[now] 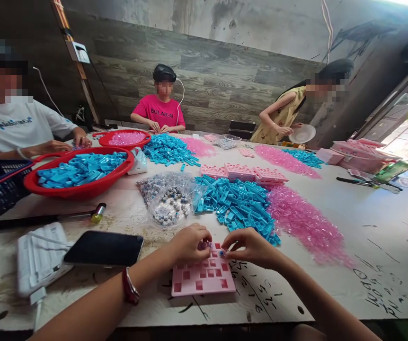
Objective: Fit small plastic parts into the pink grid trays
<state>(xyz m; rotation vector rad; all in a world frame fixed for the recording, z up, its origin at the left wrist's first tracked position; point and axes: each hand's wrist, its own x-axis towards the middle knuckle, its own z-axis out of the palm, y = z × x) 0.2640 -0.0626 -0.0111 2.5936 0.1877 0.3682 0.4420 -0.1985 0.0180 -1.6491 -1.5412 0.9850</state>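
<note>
A pink tray with square holes (204,279) lies on the white table near its front edge. Over the tray's upper left part is my left hand (191,244), its fingers curled round small clear pink pieces (205,245). My right hand (248,246) pinches a small blue and clear piece (222,253) at the tray's upper right. Just beyond the hands lie a heap of blue plastic parts (237,203) and a heap of clear pink pieces (303,222). A clear bag of small metallic parts (172,201) rests left of the blue heap.
Left are a phone (104,248), a white power bank (42,255), a hammer (97,213) and a red basin of blue parts (79,189). Stacked pink trays (239,171) stand beyond the heaps. Three people are around the table; one holds a white bowl (302,134).
</note>
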